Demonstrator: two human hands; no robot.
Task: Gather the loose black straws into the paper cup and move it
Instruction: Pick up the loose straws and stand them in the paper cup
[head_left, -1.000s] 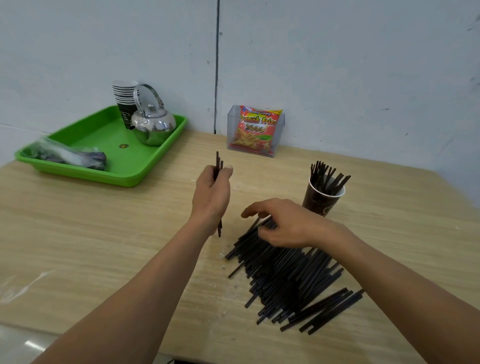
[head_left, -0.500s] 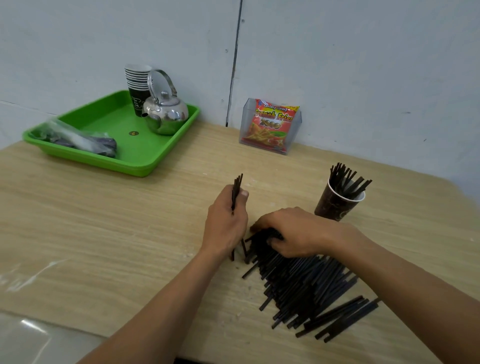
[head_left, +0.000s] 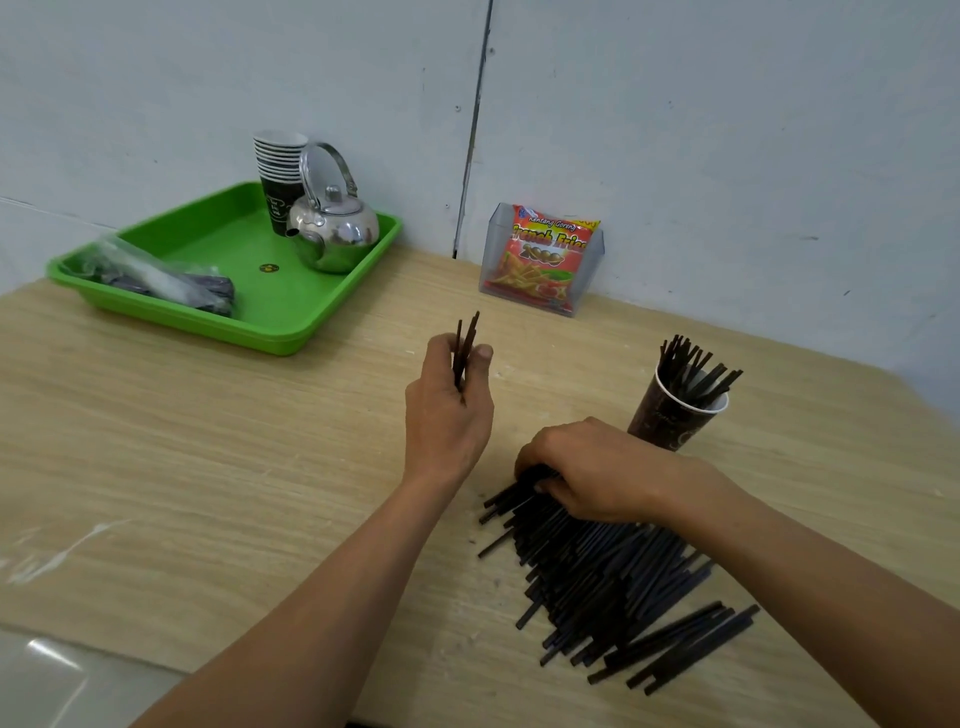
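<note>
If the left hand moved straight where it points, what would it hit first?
Probably the clear holder with the snack packet by the wall; only bare table lies between it and the left hand holding straws. Depth is unclear.

My left hand (head_left: 449, 415): raised, back toward me, thumb and fingers pinching a few straws (head_left: 465, 353) upright. My right hand (head_left: 597, 470): lower, nearer, palm down, fingers curled round the straw pile (head_left: 597, 571) at its far end.

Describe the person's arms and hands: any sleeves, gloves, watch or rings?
The left forearm and right forearm are bare to the frame edge, with no sleeve showing. The left hand and right hand wear no gloves, and no watch, band or ring is visible.
</note>
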